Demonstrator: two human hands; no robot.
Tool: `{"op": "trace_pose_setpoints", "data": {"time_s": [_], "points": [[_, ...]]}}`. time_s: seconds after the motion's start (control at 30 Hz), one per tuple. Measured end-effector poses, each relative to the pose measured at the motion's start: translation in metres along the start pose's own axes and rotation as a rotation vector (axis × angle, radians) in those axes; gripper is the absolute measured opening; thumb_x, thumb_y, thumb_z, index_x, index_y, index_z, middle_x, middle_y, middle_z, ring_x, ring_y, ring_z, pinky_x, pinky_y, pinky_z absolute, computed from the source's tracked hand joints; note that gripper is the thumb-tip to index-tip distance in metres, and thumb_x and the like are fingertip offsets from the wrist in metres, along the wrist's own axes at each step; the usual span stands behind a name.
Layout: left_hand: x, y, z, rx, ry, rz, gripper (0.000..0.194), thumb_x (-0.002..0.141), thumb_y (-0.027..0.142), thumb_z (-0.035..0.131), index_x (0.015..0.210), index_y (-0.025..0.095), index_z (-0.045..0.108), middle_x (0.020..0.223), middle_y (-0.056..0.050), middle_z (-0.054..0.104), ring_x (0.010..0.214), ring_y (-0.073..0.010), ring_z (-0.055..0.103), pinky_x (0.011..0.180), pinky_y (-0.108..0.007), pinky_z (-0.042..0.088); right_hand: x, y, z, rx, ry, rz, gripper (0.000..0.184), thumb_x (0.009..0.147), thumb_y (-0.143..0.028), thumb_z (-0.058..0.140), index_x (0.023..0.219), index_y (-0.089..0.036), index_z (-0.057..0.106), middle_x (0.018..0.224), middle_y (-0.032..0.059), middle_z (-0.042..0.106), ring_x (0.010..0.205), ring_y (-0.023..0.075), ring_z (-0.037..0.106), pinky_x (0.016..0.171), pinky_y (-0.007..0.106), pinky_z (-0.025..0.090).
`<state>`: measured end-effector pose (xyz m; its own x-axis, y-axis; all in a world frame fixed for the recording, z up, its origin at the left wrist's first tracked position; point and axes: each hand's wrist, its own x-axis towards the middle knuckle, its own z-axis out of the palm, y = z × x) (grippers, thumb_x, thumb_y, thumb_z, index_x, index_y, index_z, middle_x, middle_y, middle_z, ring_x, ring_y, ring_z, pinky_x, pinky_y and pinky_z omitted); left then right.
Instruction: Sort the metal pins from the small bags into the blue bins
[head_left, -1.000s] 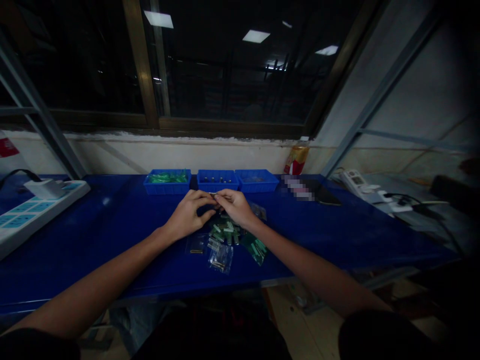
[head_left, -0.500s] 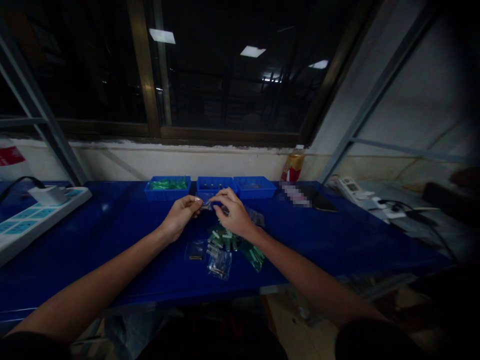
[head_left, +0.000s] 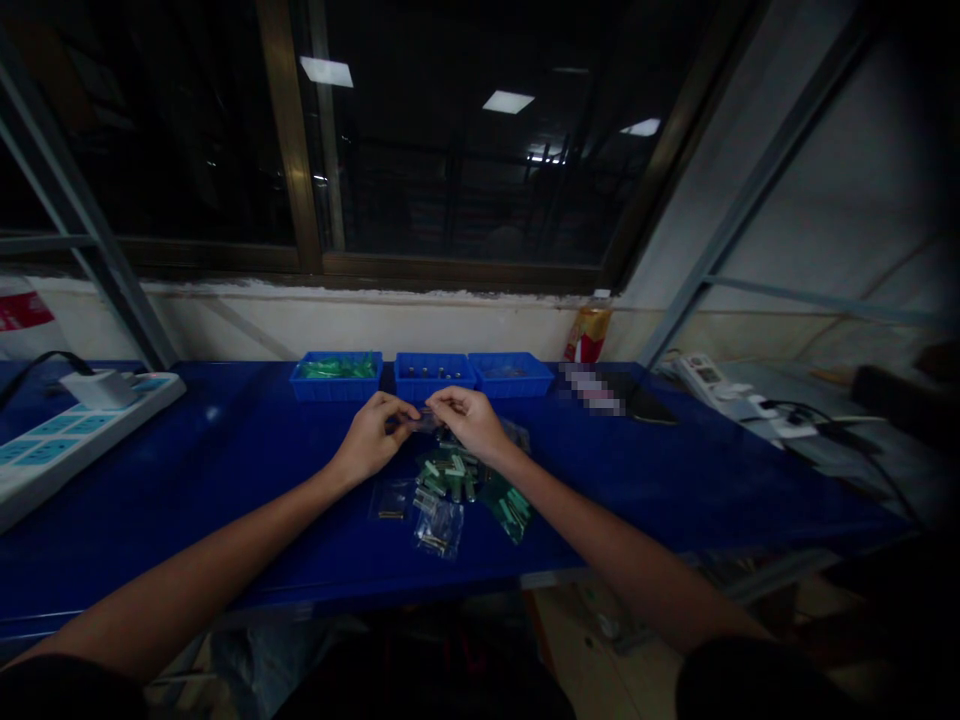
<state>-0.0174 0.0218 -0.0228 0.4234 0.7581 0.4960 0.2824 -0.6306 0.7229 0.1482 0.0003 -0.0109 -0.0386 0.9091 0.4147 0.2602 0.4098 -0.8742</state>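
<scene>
Between my two hands is a small clear plastic bag (head_left: pixel 426 421), pinched at its edges. My left hand (head_left: pixel 375 434) closes thumb and fingers on its left side. Opposite it, my right hand (head_left: pixel 471 422) grips the right side with fingertips together. What the bag contains is too small to make out. On the table just below lie a pile of green and clear bags (head_left: pixel 454 475) with small parts, a clear bag (head_left: pixel 439 528) with metal pins, another clear bag (head_left: pixel 391 500) to the left and a green bag (head_left: pixel 510 512) to the right.
Three blue bins stand along the back: one with green bags (head_left: pixel 336 368), one with small metal cylinders (head_left: pixel 435 374), one at right (head_left: pixel 511 374). A power strip (head_left: pixel 82 430) lies at left. A bottle (head_left: pixel 588 332) and a dark flat object (head_left: pixel 637 400) are at back right.
My right hand's fingers have come down and closed on the bag's edge; before, they were raised and spread. My left hand has turned slightly, keeping its hold.
</scene>
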Motion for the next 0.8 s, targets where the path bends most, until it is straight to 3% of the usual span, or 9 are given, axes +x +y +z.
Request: {"op": "trace_pose_setpoints", "data": {"time_s": [0.17, 0.23, 0.33, 0.5, 0.57, 0.67, 0.8], "points": [[0.003, -0.005, -0.004, 0.008, 0.002, -0.088, 0.015, 0.074, 0.018, 0.052, 0.081, 0.019, 0.065, 0.082, -0.004, 0.058, 0.079, -0.018, 0.054, 0.074, -0.032, 0.042, -0.006, 0.0, 0.001, -0.336, 0.039, -0.271, 0.016, 0.077, -0.024, 0.053, 0.091, -0.018, 0.059, 0.072, 0.0015, 0.061, 0.064, 0.0126, 0.057, 0.06, 0.025, 0.045], [0.003, -0.001, -0.005, -0.071, -0.005, -0.181, 0.017, 0.072, 0.02, 0.052, 0.081, 0.019, 0.066, 0.087, -0.004, 0.061, 0.083, -0.0194, 0.054, 0.074, -0.032, 0.04, -0.01, -0.002, 0.001, -0.49, 0.028, -0.389, 0.016, 0.081, -0.022, 0.049, 0.093, -0.019, 0.059, 0.079, 0.0041, 0.062, 0.072, 0.0144, 0.057, 0.065, 0.027, 0.045], [0.003, 0.005, -0.006, -0.246, -0.03, -0.363, 0.024, 0.076, 0.032, 0.048, 0.08, 0.018, 0.067, 0.089, -0.004, 0.062, 0.074, -0.0175, 0.052, 0.062, -0.027, 0.038, -0.013, -0.005, 0.001, -0.639, -0.027, -0.527, 0.019, 0.085, -0.021, 0.043, 0.096, -0.017, 0.059, 0.084, 0.0075, 0.062, 0.08, 0.0168, 0.056, 0.074, 0.03, 0.044], [0.003, 0.006, -0.006, -0.432, -0.054, -0.534, 0.031, 0.072, 0.044, 0.054, 0.068, 0.014, 0.059, 0.055, 0.002, 0.048, 0.046, -0.0095, 0.038, 0.044, -0.021, 0.024, -0.019, -0.01, 0.004, -0.774, -0.177, -0.67, 0.021, 0.086, -0.02, 0.041, 0.097, -0.018, 0.06, 0.089, 0.0086, 0.061, 0.083, 0.0191, 0.053, 0.077, 0.035, 0.04], [0.004, 0.004, -0.006, -0.484, -0.044, -0.496, 0.026, 0.069, 0.04, 0.059, 0.072, 0.014, 0.056, 0.053, 0.004, 0.043, 0.044, -0.0079, 0.037, 0.042, -0.019, 0.023, -0.02, -0.012, 0.006, -0.784, -0.174, -0.655, 0.019, 0.085, -0.02, 0.045, 0.093, -0.019, 0.061, 0.091, 0.0088, 0.06, 0.085, 0.0199, 0.052, 0.076, 0.036, 0.039], [0.004, 0.005, -0.006, -0.454, 0.041, -0.34, 0.023, 0.071, 0.036, 0.059, 0.08, 0.016, 0.053, 0.062, 0.003, 0.049, 0.049, -0.0084, 0.044, 0.045, -0.019, 0.032, -0.018, -0.012, 0.007, -0.698, -0.056, -0.527, 0.015, 0.081, -0.027, 0.052, 0.086, -0.019, 0.063, 0.091, 0.0081, 0.056, 0.089, 0.0201, 0.05, 0.078, 0.036, 0.039], [0.001, 0.01, -0.006, -0.138, 0.077, -0.029, 0.011, 0.076, 0.028, 0.055, 0.08, 0.018, 0.054, 0.078, -0.001, 0.054, 0.069, -0.0133, 0.054, 0.061, -0.024, 0.043, -0.009, -0.005, 0.006, -0.36, -0.022, -0.13, 0.04, 0.086, -0.043, 0.037, 0.067, -0.016, 0.06, 0.068, 0.0032, 0.055, 0.066, 0.0137, 0.053, 0.063, 0.028, 0.042]]}}
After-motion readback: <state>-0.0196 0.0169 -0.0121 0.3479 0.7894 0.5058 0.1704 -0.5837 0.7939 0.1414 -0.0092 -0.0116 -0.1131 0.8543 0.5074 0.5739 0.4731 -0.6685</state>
